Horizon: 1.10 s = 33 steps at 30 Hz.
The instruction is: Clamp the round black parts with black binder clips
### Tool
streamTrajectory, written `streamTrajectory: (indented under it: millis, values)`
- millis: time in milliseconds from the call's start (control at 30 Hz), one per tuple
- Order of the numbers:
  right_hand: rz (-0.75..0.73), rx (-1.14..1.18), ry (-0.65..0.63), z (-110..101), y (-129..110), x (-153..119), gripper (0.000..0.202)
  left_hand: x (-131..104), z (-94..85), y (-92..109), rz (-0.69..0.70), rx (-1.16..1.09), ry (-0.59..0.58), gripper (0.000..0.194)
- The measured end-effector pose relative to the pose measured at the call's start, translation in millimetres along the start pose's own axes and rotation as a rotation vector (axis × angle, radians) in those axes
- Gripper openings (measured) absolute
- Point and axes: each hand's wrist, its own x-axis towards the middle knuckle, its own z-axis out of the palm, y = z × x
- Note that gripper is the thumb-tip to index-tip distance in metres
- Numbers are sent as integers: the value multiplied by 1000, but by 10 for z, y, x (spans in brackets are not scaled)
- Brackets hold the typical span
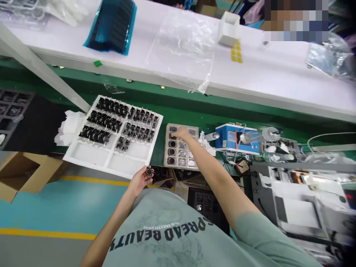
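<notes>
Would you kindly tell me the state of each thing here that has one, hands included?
Bare left hand: grip closed on small roundish dark part.
Clear plastic compartment tray: uncovered, dark round parts in left column.
Bare right hand: at that tray, hold hidden.
White foam tray: partly filled with black clip-like parts.
Brown cardboard box: open.
Clear plastic film: crumpled, draped over white shelf edge.

Left hand (140, 180) pinches a small dark part (149, 171) just beside the white tray (87, 152), where I see black clips (103, 121) in rows. Over to my right hand (181, 132): fingers down at the clear tray's (167, 148) far left corner! A blue box (226, 139) sits rightward; a clear bag (185, 40) droops off the white shelf (258, 70).
</notes>
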Motion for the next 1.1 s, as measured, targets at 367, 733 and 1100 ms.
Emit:
streamTrajectory:
  millis: [367, 733, 1100]
  values:
    - [24, 112, 347, 493, -55, -304, 26, 159, -211, 377, 21, 20, -58, 19]
    - [-315, 983, 280, 1341, -464, -1864, 31, 404, 300, 377, 266, -20, -34, 17]
    - [-206, 330, 534, 384, -20, -732, 29, 234, 331, 205, 148, 281, -111, 36]
